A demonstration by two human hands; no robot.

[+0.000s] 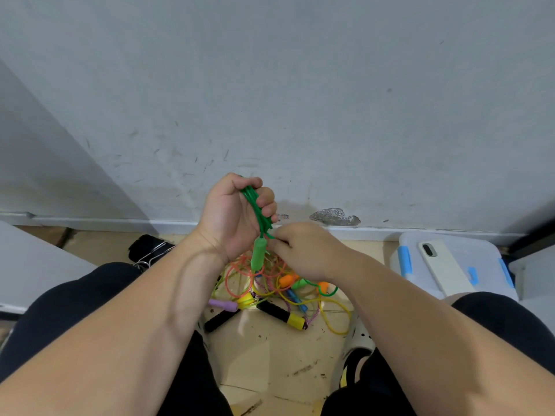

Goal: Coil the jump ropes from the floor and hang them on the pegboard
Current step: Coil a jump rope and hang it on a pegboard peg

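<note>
My left hand (232, 216) is raised in front of the wall and grips several bunched loops of the green jump rope (256, 210). One light green handle (259, 254) dangles below that fist. My right hand (303, 253) sits just to the right of the handle and pinches the green cord close to it. The rope's tail and second green handle (300, 284) trail down under my right wrist. On the floor between my knees lies a tangled pile of other jump ropes (270, 292), orange, yellow, pink and blue, with black-and-yellow handles (282, 314). No pegboard is in view.
A grey wall (300, 100) stands straight ahead, its baseboard just behind the pile. To the right sits a clear storage box with blue latches (405, 259), a white phone (444, 265) lying on its lid. A black binder clip (150, 247) lies at left. My knees flank the pile.
</note>
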